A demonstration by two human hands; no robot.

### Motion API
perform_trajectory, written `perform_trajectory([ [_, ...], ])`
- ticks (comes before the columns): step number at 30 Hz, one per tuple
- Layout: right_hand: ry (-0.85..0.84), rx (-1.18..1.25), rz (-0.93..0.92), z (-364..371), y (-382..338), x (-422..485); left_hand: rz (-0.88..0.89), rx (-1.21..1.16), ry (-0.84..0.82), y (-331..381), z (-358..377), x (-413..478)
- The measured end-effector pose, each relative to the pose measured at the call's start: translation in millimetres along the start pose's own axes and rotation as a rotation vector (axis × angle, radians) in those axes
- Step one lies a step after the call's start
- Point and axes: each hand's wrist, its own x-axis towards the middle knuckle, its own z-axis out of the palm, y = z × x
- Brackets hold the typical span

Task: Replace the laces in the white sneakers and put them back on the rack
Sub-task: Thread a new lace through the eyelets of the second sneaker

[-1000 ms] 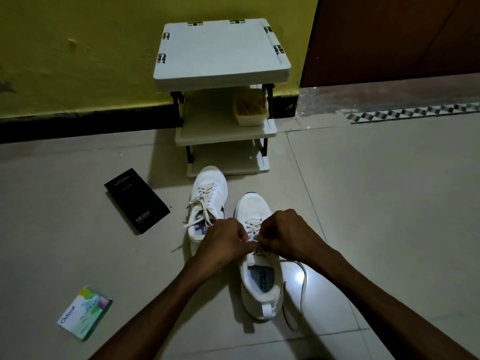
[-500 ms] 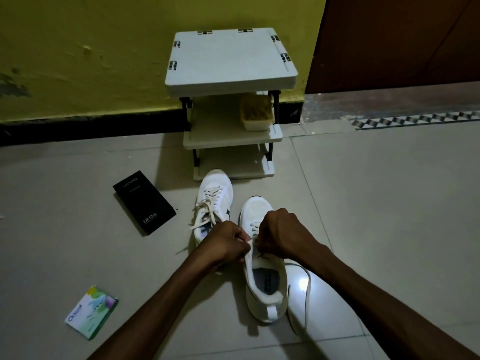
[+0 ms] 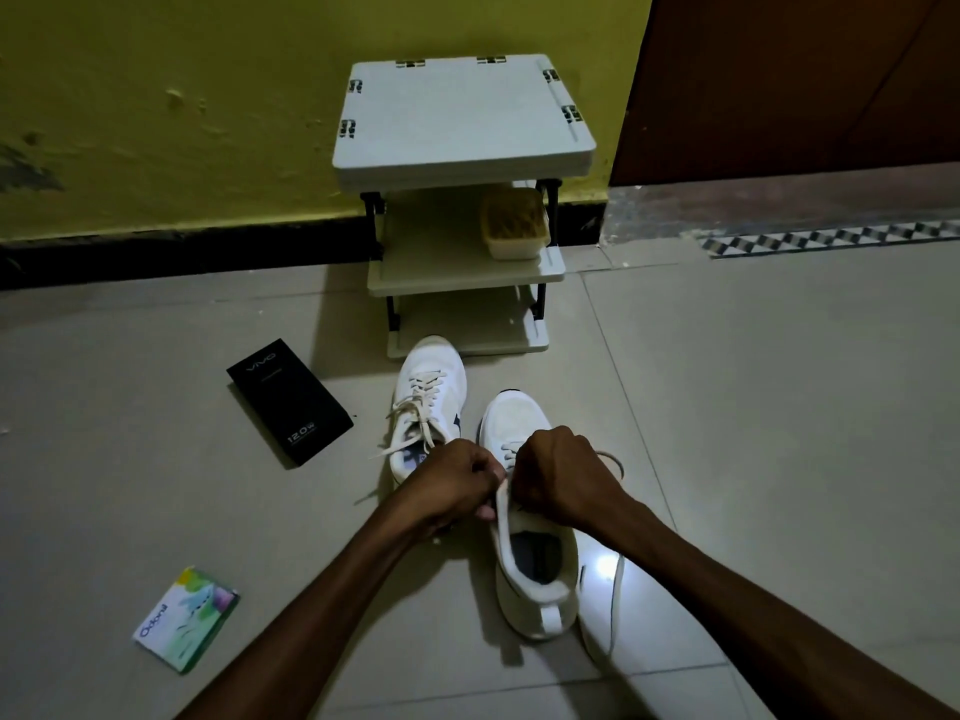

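Note:
Two white sneakers stand on the tiled floor in front of a white three-tier rack (image 3: 465, 275). The left sneaker (image 3: 427, 407) is laced, with loose lace ends trailing to its left. The right sneaker (image 3: 535, 563) lies nearer me, heel toward me. My left hand (image 3: 452, 485) and my right hand (image 3: 558, 475) are both curled over its tongue and pinch its lace (image 3: 615, 610), which loops along the floor on the shoe's right side. The eyelets under my hands are hidden.
A black phone box (image 3: 288, 400) lies on the floor left of the sneakers. A small green and white Odonil box (image 3: 187, 618) lies nearer me at the left. A tan container (image 3: 514, 223) sits on the rack's middle shelf. Yellow wall and brown door stand behind.
Both hands have shifted slightly up the right sneaker toward its toe, still pinching the lace. The camera view has tilted a little.

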Motion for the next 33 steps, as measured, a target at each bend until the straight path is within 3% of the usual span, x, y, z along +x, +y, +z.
perform_trajectory([
  [3, 0.069, 0.111, 0.028, 10.3, 5.4, -3.0, 0.018, -0.022, 0.017, 2.0, 1.2, -0.5],
  [10, 0.172, 0.187, 0.145, 9.6, 4.9, -17.1, 0.174, 0.315, 0.183, 2.7, 7.5, -1.2],
  [19, 0.097, 0.039, 0.142, 15.3, 4.2, -15.6, 0.167, 0.182, 0.137, -5.0, 10.6, -1.5],
  [26, 0.053, 0.233, 0.217, 17.7, 4.6, -16.8, 0.322, 0.283, 0.220, -5.2, 13.7, -6.1],
  [33, 0.137, 0.402, 0.258, 12.5, 9.9, -29.3, 0.267, 0.203, 0.204, -8.3, 12.6, -5.6],
])
